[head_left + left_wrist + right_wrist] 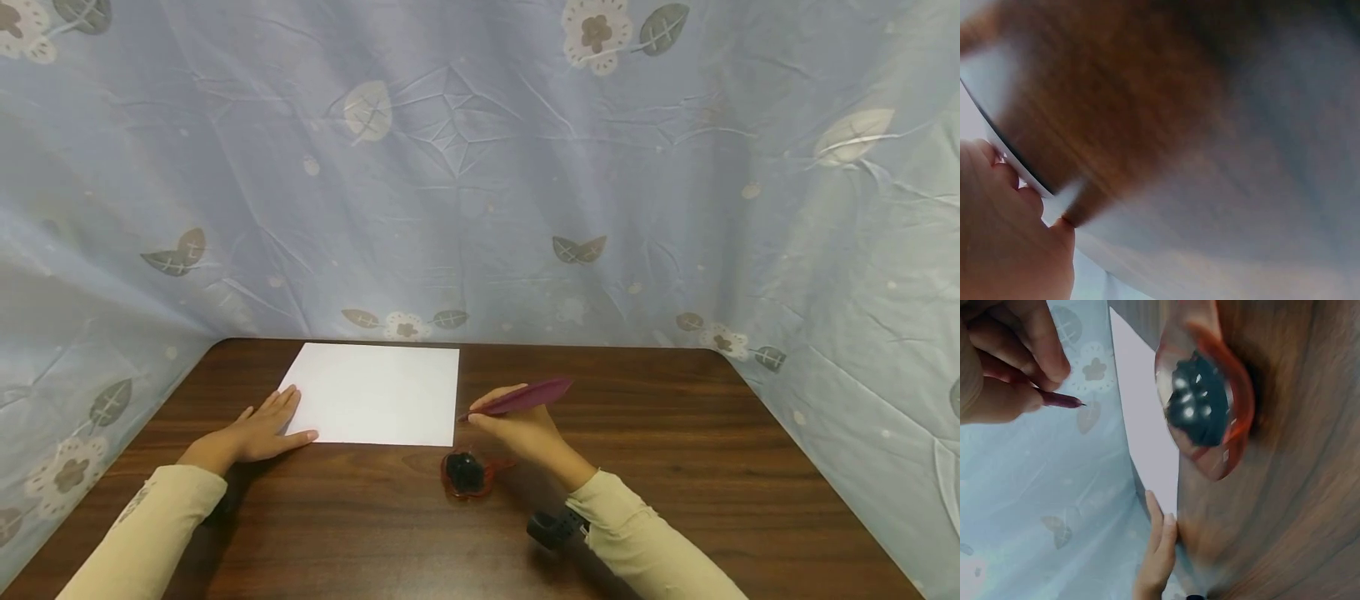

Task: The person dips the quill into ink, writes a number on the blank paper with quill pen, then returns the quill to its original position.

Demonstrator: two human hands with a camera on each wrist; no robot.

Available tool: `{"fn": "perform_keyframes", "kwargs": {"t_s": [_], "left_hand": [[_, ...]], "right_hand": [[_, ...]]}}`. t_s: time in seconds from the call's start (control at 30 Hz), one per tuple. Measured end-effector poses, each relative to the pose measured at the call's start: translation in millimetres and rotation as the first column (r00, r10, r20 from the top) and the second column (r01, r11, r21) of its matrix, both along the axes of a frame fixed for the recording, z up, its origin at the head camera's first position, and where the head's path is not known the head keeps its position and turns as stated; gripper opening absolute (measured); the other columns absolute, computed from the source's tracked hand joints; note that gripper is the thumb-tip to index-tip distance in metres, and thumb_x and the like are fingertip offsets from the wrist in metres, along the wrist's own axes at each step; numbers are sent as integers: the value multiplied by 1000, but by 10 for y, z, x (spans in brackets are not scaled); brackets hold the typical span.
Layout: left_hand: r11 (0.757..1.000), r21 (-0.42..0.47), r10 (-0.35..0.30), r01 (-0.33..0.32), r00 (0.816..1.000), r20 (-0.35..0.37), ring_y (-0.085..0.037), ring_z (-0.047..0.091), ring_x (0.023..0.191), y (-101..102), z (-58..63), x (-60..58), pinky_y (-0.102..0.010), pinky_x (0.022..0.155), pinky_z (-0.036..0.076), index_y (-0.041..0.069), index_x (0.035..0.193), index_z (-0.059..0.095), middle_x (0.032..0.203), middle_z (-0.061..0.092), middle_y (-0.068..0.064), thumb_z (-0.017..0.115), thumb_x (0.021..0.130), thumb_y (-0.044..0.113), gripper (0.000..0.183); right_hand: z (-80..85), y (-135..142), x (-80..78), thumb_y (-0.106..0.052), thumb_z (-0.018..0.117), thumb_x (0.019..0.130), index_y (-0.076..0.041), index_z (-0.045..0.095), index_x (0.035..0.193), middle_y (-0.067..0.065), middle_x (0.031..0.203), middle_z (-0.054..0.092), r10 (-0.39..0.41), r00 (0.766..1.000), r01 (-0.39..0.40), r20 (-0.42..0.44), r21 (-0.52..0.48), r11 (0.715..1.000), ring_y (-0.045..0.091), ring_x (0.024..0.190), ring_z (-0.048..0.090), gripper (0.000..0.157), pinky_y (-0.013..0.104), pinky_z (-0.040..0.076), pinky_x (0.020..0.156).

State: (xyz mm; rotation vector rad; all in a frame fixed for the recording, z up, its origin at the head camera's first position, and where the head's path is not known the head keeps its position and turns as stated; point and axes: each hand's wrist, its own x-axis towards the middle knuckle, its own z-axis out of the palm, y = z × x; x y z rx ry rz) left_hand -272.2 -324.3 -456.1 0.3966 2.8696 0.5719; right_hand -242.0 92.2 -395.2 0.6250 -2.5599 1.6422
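A blank white sheet of paper lies on the dark wooden table. My left hand rests on its left edge, fingers spread and thumb at the near corner. My right hand pinches a maroon feather quill pen above the table, just beyond the paper's right edge. In the right wrist view the quill's thin tip points out past the fingertips, touching nothing. Below that hand sits a small translucent red dish with a handle, holding dark, shiny ink.
Brown wood grain covers the table, which has rounded far corners. A pale blue curtain with flowers and leaves hangs behind it and along both sides. A black strap is on the right wrist. The left wrist view is mostly blurred tabletop.
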Motion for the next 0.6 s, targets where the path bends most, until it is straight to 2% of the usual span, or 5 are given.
{"fn": "perform_keyframes", "kwargs": {"t_s": [0.17,0.33,0.47,0.6], "left_hand": [[1000,3,-2,2,1000,3,-54,1,140,-5,-17,-24,-76,100,-3,-13,147,12,154,6,-34,49,86,69,109],[1000,0,1,-1,1000,0,-53,1,140,-22,-46,-44,-75,101,-3,-13,147,12,154,5,-33,48,85,70,110],[1000,3,2,-1,1000,-7,-54,2,140,-27,-61,-49,-76,100,-2,-14,147,13,154,7,-34,50,86,67,108],[1000,9,1,-1,1000,-11,-55,3,139,-6,-27,-14,-76,100,-1,-14,147,13,153,7,-34,51,88,64,105]], "right_hand": [[41,-102,-78,-14,77,80,-9,76,91,0,87,73,-101,995,102,17,-80,992,10,77,65,12,26,53,70],[79,-201,-156,-15,78,80,-8,76,93,0,87,73,-142,989,145,34,-137,980,11,77,65,16,27,53,71],[98,-275,-227,-16,78,79,-10,76,90,0,84,73,-163,987,163,17,-109,980,9,73,63,12,25,51,67],[97,-352,-296,-16,78,78,-11,77,87,0,81,73,-202,979,203,24,-95,975,7,69,62,11,23,50,62]]}}
